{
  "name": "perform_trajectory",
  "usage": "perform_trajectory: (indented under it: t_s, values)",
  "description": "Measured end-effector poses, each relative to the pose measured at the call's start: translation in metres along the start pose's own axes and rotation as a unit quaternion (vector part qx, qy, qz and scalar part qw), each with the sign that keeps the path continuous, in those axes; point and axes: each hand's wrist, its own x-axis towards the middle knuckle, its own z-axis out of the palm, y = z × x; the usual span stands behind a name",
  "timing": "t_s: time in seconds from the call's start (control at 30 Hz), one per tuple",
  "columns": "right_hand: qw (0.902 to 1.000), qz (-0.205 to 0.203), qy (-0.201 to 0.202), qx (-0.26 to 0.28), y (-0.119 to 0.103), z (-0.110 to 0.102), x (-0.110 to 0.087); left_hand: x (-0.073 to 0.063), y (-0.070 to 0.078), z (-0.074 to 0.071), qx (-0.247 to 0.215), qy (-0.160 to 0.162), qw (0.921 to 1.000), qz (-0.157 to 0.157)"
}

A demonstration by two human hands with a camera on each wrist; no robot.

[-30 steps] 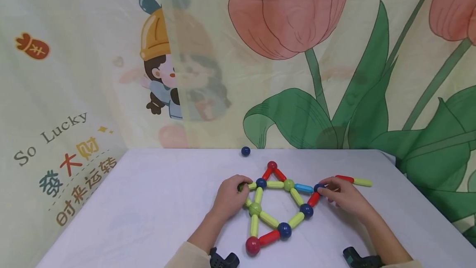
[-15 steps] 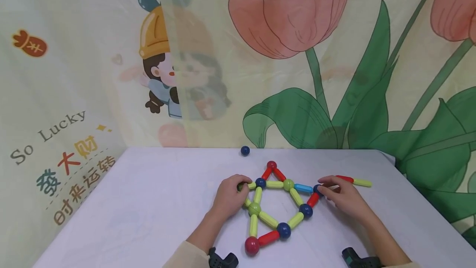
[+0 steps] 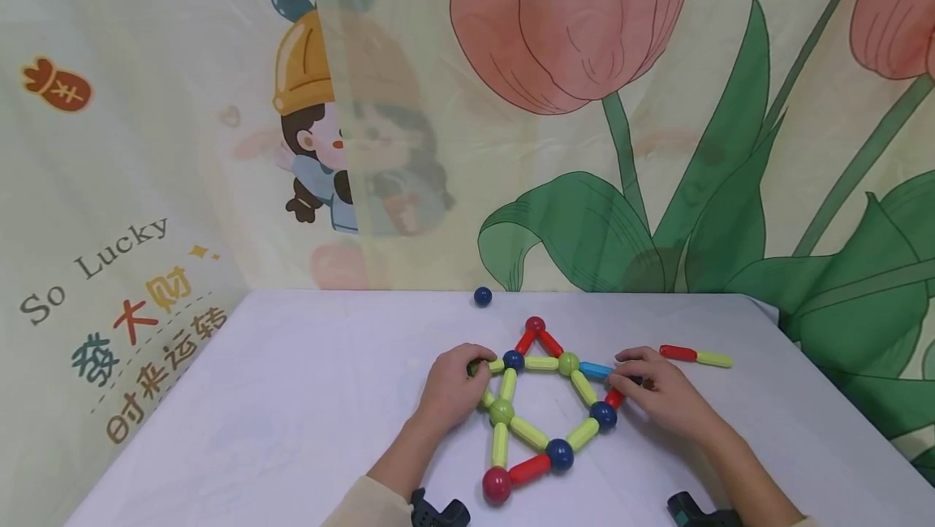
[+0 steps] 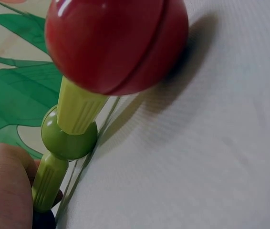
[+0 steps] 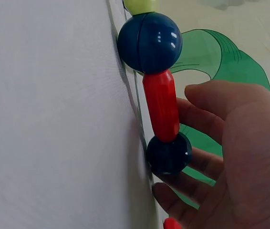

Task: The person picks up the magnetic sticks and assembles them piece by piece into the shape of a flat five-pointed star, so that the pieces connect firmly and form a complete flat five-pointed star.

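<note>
A star-shaped figure of magnetic balls and rods lies on the white table. My left hand (image 3: pixel 454 390) holds its left corner, fingers curled round a dark ball (image 4: pixel 43 220) that they mostly hide. A yellow-green rod (image 4: pixel 50 182) and a green ball (image 3: pixel 501 412) adjoin that corner. My right hand (image 3: pixel 668 393) is at the right corner, its fingers loosely spread behind a dark blue ball (image 5: pixel 169 153) and a red rod (image 5: pixel 161 106); the thumb stands apart from the rod. A blue rod (image 3: pixel 596 370) also runs to this corner. Nearest me is a big red ball (image 3: pixel 497 485).
A loose dark blue ball (image 3: pixel 483 296) sits at the table's back edge. Beyond my right hand lie a red rod (image 3: pixel 678 353) and a yellow-green rod (image 3: pixel 714 360), end to end. A printed cloth with tulips (image 3: pixel 573 32) hangs behind the table.
My right hand has shifted slightly left over the right corner, its fingers now covering most of the blue ball there. My left hand stays where it was.
</note>
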Motion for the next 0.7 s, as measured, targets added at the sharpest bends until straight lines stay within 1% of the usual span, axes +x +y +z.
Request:
perform_trajectory:
  t_s: [0.13,0.3,0.53,0.63,0.7]
  values:
    - [0.9999,0.011,0.006,-0.01,-0.0005,0.0006,0.0002,-0.0001,0.0006,-0.0001,0.001,-0.002,1.0,-0.002]
    - [0.9995,0.028,0.011,-0.002,0.0015,0.0015,0.0008,-0.0003,0.0002,0.0001,0.003,-0.001,1.0,0.0]
    - [0.9996,0.027,0.004,0.004,-0.0007,0.0043,0.0002,-0.0003,-0.0014,0.0011,0.006,0.001,1.0,0.002]
    - [0.9992,0.039,0.01,0.003,-0.0028,0.0047,0.0002,-0.0001,-0.0016,0.0011,0.006,0.001,1.0,0.0]
    - [0.9978,0.06,0.025,0.014,-0.0037,0.0037,0.0001,-0.0001,-0.0014,0.0011,0.006,0.001,1.0,-0.001]
